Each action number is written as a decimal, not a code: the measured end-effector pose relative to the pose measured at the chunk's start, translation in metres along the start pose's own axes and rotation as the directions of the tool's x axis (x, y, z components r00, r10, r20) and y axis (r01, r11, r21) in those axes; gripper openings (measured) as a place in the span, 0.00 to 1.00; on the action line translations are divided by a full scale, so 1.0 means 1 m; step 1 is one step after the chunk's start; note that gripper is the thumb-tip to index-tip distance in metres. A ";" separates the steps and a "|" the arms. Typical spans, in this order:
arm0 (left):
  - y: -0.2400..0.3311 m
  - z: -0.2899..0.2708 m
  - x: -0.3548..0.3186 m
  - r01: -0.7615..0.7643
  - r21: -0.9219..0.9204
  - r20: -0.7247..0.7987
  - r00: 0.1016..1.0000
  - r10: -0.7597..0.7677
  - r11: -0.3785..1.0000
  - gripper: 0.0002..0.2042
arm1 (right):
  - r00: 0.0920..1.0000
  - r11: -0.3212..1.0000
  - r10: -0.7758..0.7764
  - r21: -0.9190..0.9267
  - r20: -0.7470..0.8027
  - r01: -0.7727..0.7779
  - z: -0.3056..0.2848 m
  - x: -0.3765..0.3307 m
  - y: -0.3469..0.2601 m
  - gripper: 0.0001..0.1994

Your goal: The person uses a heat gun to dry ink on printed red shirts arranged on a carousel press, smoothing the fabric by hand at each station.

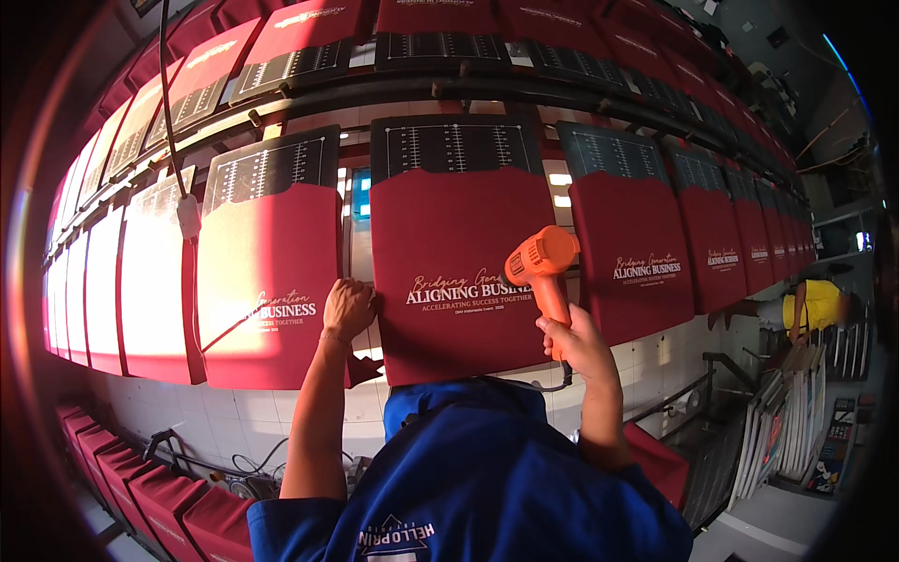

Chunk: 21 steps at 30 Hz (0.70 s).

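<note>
In my right hand [579,343] is an orange hair dryer [545,258], gripped by its handle. Its nozzle points left, over the white print on a dark red cloth [459,225]. That cloth is stretched on a flat board [456,145] straight in front of me, whose dark far end shows white scale marks. My left hand [351,309] is closed at the cloth's left edge, fingers curled. What they pinch, if anything, is hidden. Just below that hand hangs a loose corner of red cloth [365,371]. A dark cord [524,383] runs from the dryer's handle.
More boards with printed red cloths stand on both sides, such as one at right [629,253]. Behind them runs a dark rail [435,91]. At left, a hanging cable carries a white connector [189,217] over sunlit cloths. A person in yellow [817,306] is at far right, near stacked frames [782,431].
</note>
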<state>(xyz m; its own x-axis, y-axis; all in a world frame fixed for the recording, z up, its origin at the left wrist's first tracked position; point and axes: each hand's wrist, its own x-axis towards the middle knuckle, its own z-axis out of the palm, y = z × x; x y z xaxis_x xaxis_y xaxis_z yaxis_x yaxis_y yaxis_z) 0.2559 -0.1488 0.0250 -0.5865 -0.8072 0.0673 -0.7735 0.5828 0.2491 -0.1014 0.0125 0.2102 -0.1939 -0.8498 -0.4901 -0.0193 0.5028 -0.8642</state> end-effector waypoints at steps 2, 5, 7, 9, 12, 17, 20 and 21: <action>0.001 -0.001 0.000 0.014 -0.006 0.021 1.000 -0.014 1.000 0.09 | 1.000 1.000 0.012 0.017 0.010 -0.012 0.000 -0.001 -0.004 0.11; 0.000 -0.001 0.000 0.004 -0.011 0.027 1.000 -0.003 1.000 0.08 | 1.000 1.000 0.011 0.001 0.005 -0.011 0.006 -0.002 -0.006 0.11; -0.002 0.000 -0.001 -0.008 -0.006 0.021 1.000 0.008 1.000 0.08 | 1.000 1.000 0.006 0.013 0.016 -0.006 0.008 -0.002 -0.008 0.12; -0.001 0.000 -0.001 -0.016 0.010 0.015 1.000 0.016 1.000 0.08 | 0.999 0.998 0.002 0.066 0.043 -0.004 0.007 -0.002 -0.013 0.12; 0.001 -0.003 0.001 -0.001 -0.021 0.023 1.000 0.002 1.000 0.07 | 1.000 0.999 0.031 -0.017 -0.002 -0.032 0.014 -0.002 -0.011 0.13; -0.004 0.000 0.002 -0.044 -0.033 -0.046 0.998 0.043 0.998 0.06 | 1.000 1.000 0.018 0.013 0.005 -0.018 0.019 0.004 -0.006 0.13; -0.003 0.000 0.000 -0.052 -0.079 -0.083 0.996 0.045 0.996 0.06 | 1.000 0.999 0.018 -0.027 -0.014 -0.018 0.028 0.003 -0.010 0.12; -0.003 -0.001 0.000 -0.050 -0.091 -0.087 0.995 0.043 0.995 0.05 | 1.000 0.999 0.017 -0.042 -0.012 -0.017 0.031 0.003 -0.012 0.12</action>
<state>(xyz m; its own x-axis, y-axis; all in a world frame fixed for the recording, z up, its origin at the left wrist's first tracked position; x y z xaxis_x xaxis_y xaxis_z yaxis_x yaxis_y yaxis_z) 0.2586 -0.1509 0.0247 -0.5958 -0.7868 0.1613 -0.7178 0.6117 0.3326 -0.0712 -0.0011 0.2159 -0.2063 -0.8391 -0.5033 -0.0568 0.5237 -0.8500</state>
